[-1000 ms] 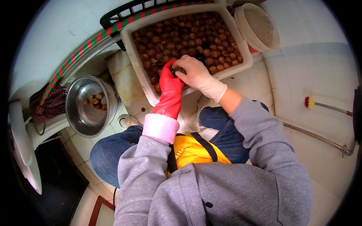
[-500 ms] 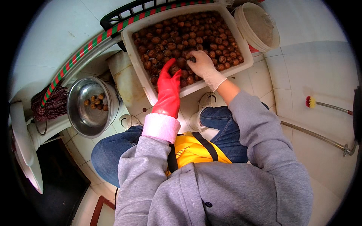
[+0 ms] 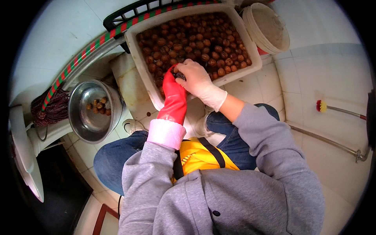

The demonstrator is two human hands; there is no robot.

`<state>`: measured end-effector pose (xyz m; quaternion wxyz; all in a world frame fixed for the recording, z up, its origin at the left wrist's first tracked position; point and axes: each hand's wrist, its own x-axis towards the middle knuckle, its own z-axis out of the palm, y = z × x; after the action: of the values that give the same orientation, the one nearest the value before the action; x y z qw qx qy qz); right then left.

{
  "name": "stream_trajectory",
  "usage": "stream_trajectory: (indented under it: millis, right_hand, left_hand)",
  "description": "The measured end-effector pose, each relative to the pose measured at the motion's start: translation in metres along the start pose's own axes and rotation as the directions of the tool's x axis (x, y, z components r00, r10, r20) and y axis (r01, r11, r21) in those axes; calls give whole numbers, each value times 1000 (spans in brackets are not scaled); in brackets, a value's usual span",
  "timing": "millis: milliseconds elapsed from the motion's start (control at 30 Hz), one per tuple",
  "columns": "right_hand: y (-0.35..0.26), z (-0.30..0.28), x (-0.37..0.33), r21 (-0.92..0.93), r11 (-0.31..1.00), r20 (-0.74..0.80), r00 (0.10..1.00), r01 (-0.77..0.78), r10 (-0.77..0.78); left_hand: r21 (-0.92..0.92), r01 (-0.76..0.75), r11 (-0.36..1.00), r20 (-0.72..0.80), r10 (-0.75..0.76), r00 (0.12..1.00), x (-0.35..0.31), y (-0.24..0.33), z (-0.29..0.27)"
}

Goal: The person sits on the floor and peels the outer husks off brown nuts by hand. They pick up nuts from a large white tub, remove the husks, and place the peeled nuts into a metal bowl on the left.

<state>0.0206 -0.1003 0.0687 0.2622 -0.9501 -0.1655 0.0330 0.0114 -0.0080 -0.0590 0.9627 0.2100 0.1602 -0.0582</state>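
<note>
Round brown walnuts (image 3: 205, 57) are massed in a white rectangular plastic tub (image 3: 255, 62) in the head view. Above its near side, a small dark textured object (image 3: 179, 75) is clasped by the curled, pale-gloved right hand (image 3: 196, 77) against the red-rubber-gloved left hand (image 3: 172, 86), whose fingers are mostly covered; its grip cannot be told.

The left hand (image 3: 171, 80) is covered by a red rubber glove (image 3: 174, 106) with a pink cuff (image 3: 166, 134), the right hand (image 3: 193, 73) by a thin whitish glove (image 3: 213, 95). A grey fabric top (image 3: 246, 196) with a dark button (image 3: 216, 213) toward six o'clock, blue denim jeans (image 3: 117, 159) and pale shoes (image 3: 134, 126) are worn.
</note>
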Motion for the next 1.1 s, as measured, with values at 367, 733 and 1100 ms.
stream_trajectory:
  millis: [367,733,1100]
  right_hand:
    - [31,20,20,69,981,-137,973,-180,188]
    - [17,13,7,52,992,-83,989,-116,120]
    - [100,-1,13,-447,803,-89,913,-393,398]
  left_hand:
    - [814,-143,563,14,227,974,-12,3,21]
    - [602,-115,790,18,131,991,-3,-3,7]
    - [497,-20,868,4,21,1000,-25,31,60]
